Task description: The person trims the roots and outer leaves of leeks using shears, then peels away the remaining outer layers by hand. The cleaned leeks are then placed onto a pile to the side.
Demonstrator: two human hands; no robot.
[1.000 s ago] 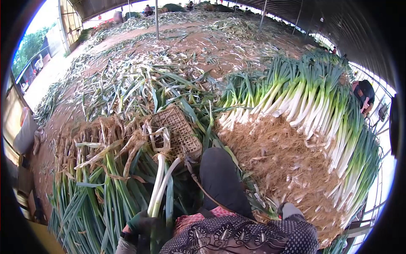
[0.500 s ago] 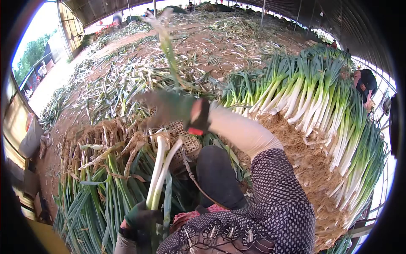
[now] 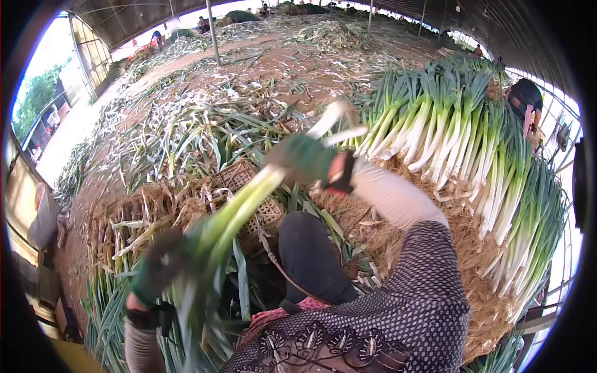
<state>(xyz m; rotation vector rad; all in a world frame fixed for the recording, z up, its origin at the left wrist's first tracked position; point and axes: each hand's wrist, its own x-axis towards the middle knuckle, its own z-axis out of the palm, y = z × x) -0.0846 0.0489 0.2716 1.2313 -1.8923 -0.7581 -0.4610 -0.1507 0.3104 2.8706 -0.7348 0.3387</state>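
Two long green onions (image 3: 261, 185) slant across my lap, their white root ends up and to the right. My right hand (image 3: 303, 158), in a green glove, is closed around them just below the white ends. My left hand (image 3: 160, 264), gloved too and blurred by motion, grips them lower down at the leaves. Below and beside my left hand lies a pile of untrimmed green onions (image 3: 112, 311) with brown, dirty roots toward the far side. A tan plastic basket (image 3: 268, 212) sits beyond my knee, partly hidden by the stalks.
To my right, cleaned green onions (image 3: 429, 124) lie in a long curved row, roots (image 3: 429, 236) facing me. Stripped leaves (image 3: 205, 133) litter the ground ahead. A metal post (image 3: 213, 34) stands farther off. A person in a dark cap (image 3: 526, 93) is beyond the row at right.
My right hand has moved right and down from above the basket, casting off a blurred leaf strip, and now grips the green onions. My left hand has risen leftward; the stalks now tilt to the right.
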